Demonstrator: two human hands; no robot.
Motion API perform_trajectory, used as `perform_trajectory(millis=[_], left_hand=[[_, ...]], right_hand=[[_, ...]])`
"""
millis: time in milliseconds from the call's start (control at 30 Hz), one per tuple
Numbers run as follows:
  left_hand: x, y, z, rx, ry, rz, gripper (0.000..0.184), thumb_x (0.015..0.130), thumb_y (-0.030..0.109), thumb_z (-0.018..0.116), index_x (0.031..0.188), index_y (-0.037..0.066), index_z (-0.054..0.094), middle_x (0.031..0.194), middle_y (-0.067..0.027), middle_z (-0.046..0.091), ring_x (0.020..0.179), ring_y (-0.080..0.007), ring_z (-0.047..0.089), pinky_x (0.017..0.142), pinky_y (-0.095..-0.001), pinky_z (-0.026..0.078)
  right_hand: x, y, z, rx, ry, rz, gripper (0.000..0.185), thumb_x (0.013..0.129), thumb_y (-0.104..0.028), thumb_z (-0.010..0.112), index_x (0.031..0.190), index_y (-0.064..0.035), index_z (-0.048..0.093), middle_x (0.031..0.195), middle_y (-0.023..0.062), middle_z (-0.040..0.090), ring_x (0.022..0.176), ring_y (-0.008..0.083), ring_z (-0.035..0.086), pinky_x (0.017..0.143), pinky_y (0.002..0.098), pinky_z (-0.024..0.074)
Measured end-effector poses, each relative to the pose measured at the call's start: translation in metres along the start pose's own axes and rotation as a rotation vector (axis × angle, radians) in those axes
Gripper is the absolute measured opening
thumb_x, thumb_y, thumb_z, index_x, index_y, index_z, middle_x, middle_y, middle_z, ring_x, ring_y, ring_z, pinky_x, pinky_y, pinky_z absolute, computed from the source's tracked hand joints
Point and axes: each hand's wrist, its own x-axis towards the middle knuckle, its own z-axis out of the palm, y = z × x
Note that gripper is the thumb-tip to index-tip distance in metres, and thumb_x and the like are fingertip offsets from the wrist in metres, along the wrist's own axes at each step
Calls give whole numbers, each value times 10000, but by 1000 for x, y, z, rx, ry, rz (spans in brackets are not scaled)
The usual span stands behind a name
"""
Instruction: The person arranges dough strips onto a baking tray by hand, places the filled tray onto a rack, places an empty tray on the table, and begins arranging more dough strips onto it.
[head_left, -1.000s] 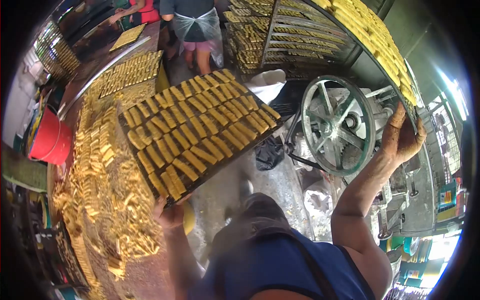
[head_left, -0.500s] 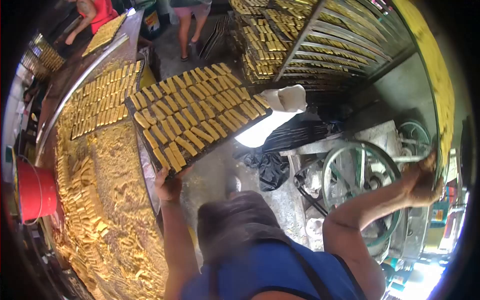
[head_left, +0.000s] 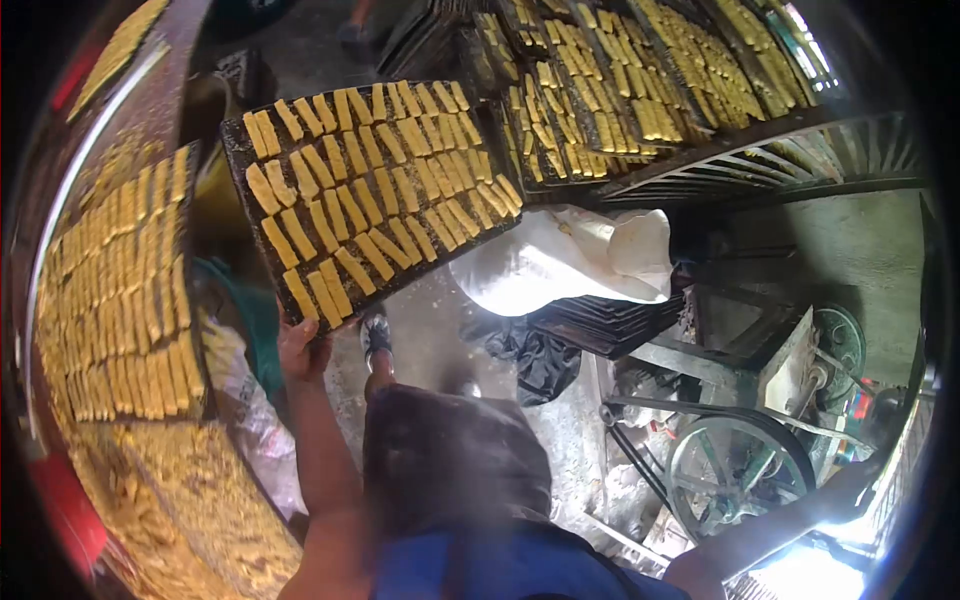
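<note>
My left hand (head_left: 303,348) is closed on the near corner of a dark baking tray (head_left: 235,150). Rows of yellow dough strips (head_left: 345,195) lie on that tray, which is held out level ahead of me. Far to the right, my right hand (head_left: 855,490) is dark against bright light and its fingers are hard to make out. It is at the edge of a second tray (head_left: 903,475), seen nearly edge-on and cut off by the lens border. Another tray of strips (head_left: 120,300) rests on the worktable at left.
Ahead stands a rack (head_left: 690,160) holding several loaded trays. A white sack (head_left: 570,260) lies over stacked dark trays (head_left: 620,325). At right is a machine with a belt wheel (head_left: 740,470). Crumbs cover the worktable (head_left: 200,490); a red bucket (head_left: 65,515) stands beside it.
My view has turned and moved forward, so the rack appears nearer. The left hand still holds its tray. My right arm and its tray have dropped lower, toward the right edge.
</note>
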Motion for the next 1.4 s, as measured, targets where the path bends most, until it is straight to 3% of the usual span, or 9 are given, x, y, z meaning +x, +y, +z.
perform_trajectory(millis=[200, 400, 800, 900, 933, 1000, 1100, 1233, 1400], left_hand=[[52, -43, -98, -145, 0, -110, 615, 806, 61, 591, 1398, 35, 425, 1263, -164, 601, 1140, -350, 619, 919, -504, 552], [79, -98, -201, -294, -118, -91, 536, 893, 156, 568, 1401, 19, 468, 1357, -174, 561, 1210, -361, 572, 1008, -643, 424], [125, -184, -299, -422, -263, -58, 531, 897, 237, 622, 1373, 29, 516, 1379, -173, 545, 1261, -339, 538, 1042, -575, 433], [139, -206, -321, -361, -265, -33, 483, 906, 231, 629, 1337, 28, 549, 1370, -175, 551, 1268, -326, 532, 1052, -531, 443], [142, -212, -331, -354, -248, -36, 474, 903, 230, 632, 1327, 31, 558, 1366, -174, 554, 1267, -326, 532, 1048, -530, 447], [145, -238, -354, -404, -196, 1, 509, 899, 226, 636, 1350, 18, 524, 1373, -182, 544, 1256, -351, 535, 1037, -564, 443], [167, -261, -374, -402, -236, -10, 587, 891, 212, 632, 1409, 17, 435, 1378, -184, 529, 1236, -380, 539, 981, -601, 483], [172, -288, -392, -403, -149, -89, 582, 879, 219, 634, 1401, 37, 452, 1371, -179, 532, 1225, -384, 547, 981, -609, 490], [204, -335, -416, -443, -238, -172, 610, 837, 293, 598, 1353, -17, 503, 1347, -178, 561, 1220, -401, 555, 993, -765, 346]], right_hand=[[-42, 19, 4, -618, -59, -290, 425, 791, -96, 683, 1073, 164, 499, 986, 247, 570, 904, 348, 592, 830, 416, 495], [-71, 41, -2, -1410, -86, -890, 367, 811, -114, 710, 1025, 127, 535, 904, 197, 593, 822, 305, 608, 757, 383, 510], [-84, 114, -13, -1604, -236, -1956, 271, 852, -151, 766, 929, 54, 606, 739, 97, 638, 656, 221, 639, 611, 319, 540], [-89, 141, -3, -1664, 48, -1245, 358, 774, -274, 844, 759, 1, 614, 609, 84, 604, 532, 229, 606, 475, 339, 496], [-86, 147, -4, -1657, 43, -1250, 358, 774, -274, 844, 759, 1, 614, 609, 84, 604, 532, 229, 606, 475, 339, 496], [-78, 153, 7, -1337, -115, -1883, 335, 771, -262, 846, 713, -22, 619, 630, 95, 632, 545, 226, 614, 472, 344, 491], [-84, 139, 9, -1791, 5, -1381, 300, 797, -248, 822, 749, -25, 627, 701, 85, 656, 542, 222, 607, 469, 353, 482], [-139, 145, 51, -2114, -321, -2163, 280, 811, -227, 808, 754, -23, 625, 721, 81, 657, 544, 216, 605, 478, 354, 480], [-151, 157, 95, -2122, -433, -1989, 276, 817, -226, 801, 762, -21, 625, 725, 82, 657, 547, 217, 606, 482, 356, 481]])
